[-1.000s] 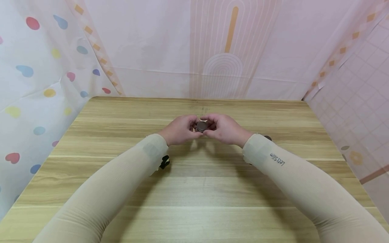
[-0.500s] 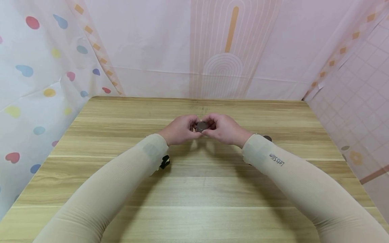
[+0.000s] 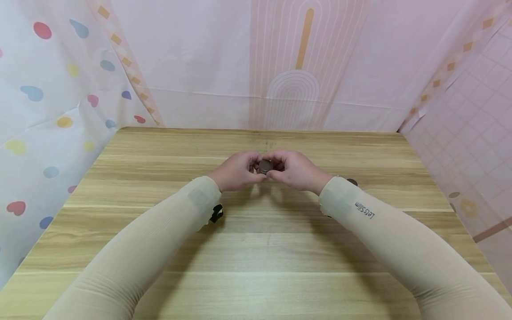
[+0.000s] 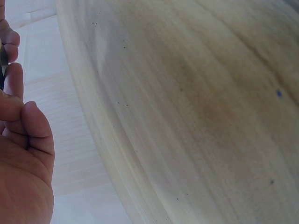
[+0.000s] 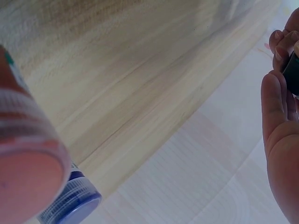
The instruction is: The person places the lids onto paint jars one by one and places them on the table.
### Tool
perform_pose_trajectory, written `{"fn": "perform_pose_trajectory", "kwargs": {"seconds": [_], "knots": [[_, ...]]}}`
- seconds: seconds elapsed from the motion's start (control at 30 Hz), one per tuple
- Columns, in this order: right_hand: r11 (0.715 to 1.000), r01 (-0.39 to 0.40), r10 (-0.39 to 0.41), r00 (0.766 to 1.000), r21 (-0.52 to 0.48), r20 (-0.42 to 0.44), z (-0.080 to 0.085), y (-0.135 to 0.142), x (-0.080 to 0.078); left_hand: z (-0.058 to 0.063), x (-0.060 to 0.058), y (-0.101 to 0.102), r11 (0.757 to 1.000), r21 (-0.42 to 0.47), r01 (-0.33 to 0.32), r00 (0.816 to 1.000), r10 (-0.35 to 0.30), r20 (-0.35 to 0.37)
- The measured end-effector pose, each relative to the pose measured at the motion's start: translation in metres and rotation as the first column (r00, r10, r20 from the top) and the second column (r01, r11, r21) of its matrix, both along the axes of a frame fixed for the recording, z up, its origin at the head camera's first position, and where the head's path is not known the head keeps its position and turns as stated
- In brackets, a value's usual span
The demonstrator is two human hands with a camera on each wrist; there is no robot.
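A small dark round cap (image 3: 266,166) with a flat top is held between both hands, above the middle of the table in the head view. From its left side my left hand (image 3: 239,170) grips it with curled fingers. My right hand (image 3: 295,170) pinches its right side between thumb and forefinger. What lies under the cap is hidden by the fingers. Only a dark ridged edge (image 5: 292,74) of it shows in the right wrist view, beside the fingers. The left wrist view catches my left hand (image 4: 25,163) at its border.
Beside my right wrist stand a bottle with a pink-orange cap (image 5: 28,182) and one with a blue ribbed cap (image 5: 72,200). A brown disc (image 3: 352,182) peeks out behind the right sleeve. Something black (image 3: 217,214) shows under the left forearm. Printed cloth (image 3: 200,53) borders the wooden table (image 3: 264,258).
My right thumb and forefinger shift slightly around the cap's edge and back. The left hand and both forearms stay almost still.
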State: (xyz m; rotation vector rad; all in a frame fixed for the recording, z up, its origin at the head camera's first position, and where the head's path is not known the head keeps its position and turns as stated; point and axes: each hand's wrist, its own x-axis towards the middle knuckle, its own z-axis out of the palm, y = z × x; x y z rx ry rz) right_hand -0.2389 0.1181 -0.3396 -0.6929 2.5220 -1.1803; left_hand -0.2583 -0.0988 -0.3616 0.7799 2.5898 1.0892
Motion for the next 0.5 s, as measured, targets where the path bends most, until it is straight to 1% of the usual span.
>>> {"fn": "perform_pose_trajectory", "kwargs": {"seconds": [0.33, 0.5], "knots": [[0.999, 0.026, -0.025, 0.999, -0.019, 0.036, 0.0013, -0.0002, 0.0022, 0.0007, 0.0006, 0.0002, 1.000, 0.004, 0.012, 1.000, -0.012, 0.007], [1.000, 0.010, -0.010, 1.000, 0.005, 0.022, 0.0021, 0.0001, 0.0017, 0.0007, 0.0010, 0.0002, 1.000, -0.003, 0.005, 1.000, -0.005, 0.003]]}}
